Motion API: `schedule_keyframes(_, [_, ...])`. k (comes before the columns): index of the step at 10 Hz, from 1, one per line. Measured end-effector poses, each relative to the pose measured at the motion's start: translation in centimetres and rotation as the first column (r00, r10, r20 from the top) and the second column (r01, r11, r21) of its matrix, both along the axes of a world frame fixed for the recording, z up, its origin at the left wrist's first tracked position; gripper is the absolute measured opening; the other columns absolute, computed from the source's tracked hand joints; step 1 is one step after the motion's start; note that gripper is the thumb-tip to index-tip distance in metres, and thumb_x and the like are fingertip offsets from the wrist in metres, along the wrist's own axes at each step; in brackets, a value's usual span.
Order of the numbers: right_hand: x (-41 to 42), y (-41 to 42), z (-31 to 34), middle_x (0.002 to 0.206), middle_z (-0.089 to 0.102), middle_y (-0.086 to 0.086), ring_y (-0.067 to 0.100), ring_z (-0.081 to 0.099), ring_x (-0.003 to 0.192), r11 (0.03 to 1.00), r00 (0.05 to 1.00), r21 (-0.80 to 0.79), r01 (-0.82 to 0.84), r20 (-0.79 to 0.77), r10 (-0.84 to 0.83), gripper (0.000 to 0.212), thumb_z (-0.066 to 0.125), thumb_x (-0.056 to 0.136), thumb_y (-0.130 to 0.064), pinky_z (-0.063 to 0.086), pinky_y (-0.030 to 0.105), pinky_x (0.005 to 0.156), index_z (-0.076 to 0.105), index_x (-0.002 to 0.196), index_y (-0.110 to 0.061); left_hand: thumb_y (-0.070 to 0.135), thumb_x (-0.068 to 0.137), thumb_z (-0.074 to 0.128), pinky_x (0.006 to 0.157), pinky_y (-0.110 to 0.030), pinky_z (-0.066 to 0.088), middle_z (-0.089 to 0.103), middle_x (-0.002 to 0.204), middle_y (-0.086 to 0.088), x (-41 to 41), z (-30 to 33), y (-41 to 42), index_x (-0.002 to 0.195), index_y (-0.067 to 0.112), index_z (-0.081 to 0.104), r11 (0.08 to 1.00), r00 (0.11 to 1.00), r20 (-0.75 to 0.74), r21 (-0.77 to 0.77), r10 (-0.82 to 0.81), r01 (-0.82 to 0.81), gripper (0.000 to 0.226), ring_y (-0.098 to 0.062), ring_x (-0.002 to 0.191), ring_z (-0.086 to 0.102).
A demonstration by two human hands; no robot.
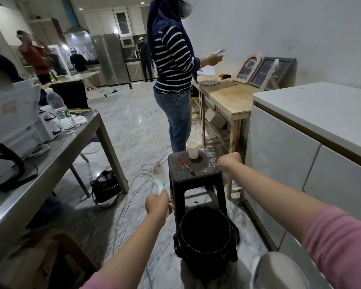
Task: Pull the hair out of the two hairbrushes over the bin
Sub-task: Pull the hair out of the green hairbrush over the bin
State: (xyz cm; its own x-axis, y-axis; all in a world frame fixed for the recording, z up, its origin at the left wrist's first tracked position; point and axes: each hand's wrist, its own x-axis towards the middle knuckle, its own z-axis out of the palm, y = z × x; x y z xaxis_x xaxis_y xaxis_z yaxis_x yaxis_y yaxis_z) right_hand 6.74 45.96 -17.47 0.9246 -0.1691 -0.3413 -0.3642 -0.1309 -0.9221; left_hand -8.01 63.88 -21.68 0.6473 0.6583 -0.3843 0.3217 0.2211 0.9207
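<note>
The left hand (157,203) keeps a closed grip round the pale handle of a hairbrush (159,176), whose head points away from the person and carries a brownish tangle of hair among the bristles. The brush is blurred and sits left of the dark stool (194,174), over the floor, up and to the left of the bin's mouth. The right hand (229,162) is curled into a fist at the stool's right edge; whether it pinches any hair cannot be told.

The black bin (206,238), lined with a dark bag, stands on the marble floor just in front of the stool, between the two forearms. On the stool top stand a white paper cup (192,149) and a red pen (186,166) lying beside it.

A second hairbrush cannot be made out.

To the left, a steel bench (50,163) carries a water bottle (61,111) with a green label, its print too small to read. At the far right a dark framed picture (272,74) leans on the wall, with pale lettering of which only "INTEL" and "SA" can be read.
</note>
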Motion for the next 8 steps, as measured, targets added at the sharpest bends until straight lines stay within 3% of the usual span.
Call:
schedule_keyframes(1, [-1.3,0.8,0.3,0.125,0.059,0.021,0.032,0.058,0.117,0.978,0.984,-0.105,-0.18,-0.012,0.18,0.04,0.057,0.087,-0.006,0.05,0.034,0.096,0.053,0.125,0.005,0.015,0.093,0.053,0.041,-0.023,0.037,0.054,0.062,-0.013,0.4,0.2,-0.5,0.074,0.004,0.052,0.996,0.998,0.002,0.065,-0.063,0.063,0.022,-0.02,0.044,0.043])
schedule_keyframes(2, [-1.5,1.2,0.2,0.115,0.057,0.014,0.025,0.059,0.107,0.952,0.951,-0.014,-0.307,-0.049,0.306,0.03,0.06,0.088,-0.003,0.046,0.035,0.099,0.054,0.116,0.004,0.019,0.094,0.053,0.044,-0.025,0.039,0.056,0.062,-0.014,0.5,0.4,-0.8,0.072,0.003,0.051,0.991,0.995,0.017,0.092,-0.098,0.096,0.027,-0.021,0.043,0.045])
schedule_keyframes(3, [-2.4,1.2,0.6,0.115,0.052,0.01,0.018,0.051,0.09,0.888,0.888,-0.043,-0.458,-0.068,0.455,0.026,0.056,0.093,-0.009,0.033,0.042,0.104,0.054,0.118,-0.002,0.019,0.095,0.053,0.045,-0.026,0.038,0.056,0.063,-0.014,0.5,0.7,-1.1,0.068,0.005,0.047,0.987,0.992,0.033,0.106,-0.125,0.121,0.031,-0.022,0.043,0.045])
schedule_keyframes(4, [-2.8,1.1,0.6,0.13,0.053,0.014,0.026,0.051,0.114,0.851,0.869,-0.182,-0.492,-0.04,0.494,0.038,0.056,0.092,-0.007,0.035,0.04,0.106,0.055,0.129,0.001,0.02,0.096,0.054,0.044,-0.026,0.037,0.056,0.063,-0.013,0.3,0.8,-1.3,0.069,0.007,0.044,0.98,0.985,0.044,0.123,-0.165,0.158,0.031,-0.021,0.043,0.044])
schedule_keyframes(5, [-2.4,1.0,0.2,0.117,0.065,0.017,0.027,0.06,0.111,0.859,0.874,-0.256,-0.444,0.087,0.478,0.022,0.06,0.085,0.002,0.048,0.033,0.099,0.071,0.104,0.0,0.021,0.096,0.054,0.043,-0.024,0.037,0.056,0.064,-0.011,0.1,0.7,-1.4,0.072,0.007,0.044,0.972,0.979,0.042,0.134,-0.2,0.193,0.03,-0.019,0.042,0.044])
schedule_keyframes(6, [-2.4,1.3,0.2,0.104,0.07,0.019,0.027,0.068,0.096,0.899,0.894,-0.231,-0.373,0.169,0.414,0.013,0.063,0.082,0.002,0.056,0.037,0.09,0.073,0.088,-0.003,0.021,0.096,0.054,0.042,-0.023,0.036,0.056,0.064,-0.011,-0.1,0.8,-1.7,0.072,0.008,0.042,0.963,0.97,0.04,0.135,-0.239,0.232,0.03,-0.02,0.042,0.043])
schedule_keyframes(7, [-2.6,1.9,0.7,0.101,0.07,0.017,0.024,0.07,0.087,0.905,0.884,-0.226,-0.361,0.226,0.409,0.017,0.068,0.082,-0.005,0.058,0.033,0.082,0.07,0.099,-0.001,0.021,0.096,0.054,0.04,-0.023,0.034,0.056,0.064,-0.012,-0.3,0.9,-2.1,0.075,0.007,0.043,0.95,0.959,0.038,0.148,-0.282,0.274,0.027,-0.02,0.04,0.042])
schedule_keyframes(8, [-3.2,2.6,1.4,0.112,0.067,0.016,0.023,0.067,0.093,0.885,0.846,-0.2,-0.42,0.266,0.462,0.054,0.079,0.075,-0.026,0.058,0.032,0.078,0.06,0.12,-0.002,0.02,0.094,0.057,0.037,-0.022,0.033,0.059,0.062,-0.012,-0.4,1.0,-2.4,0.078,0.006,0.048,0.929,0.945,0.038,0.203,-0.325,0.311,0.023,-0.018,0.035,0.043])
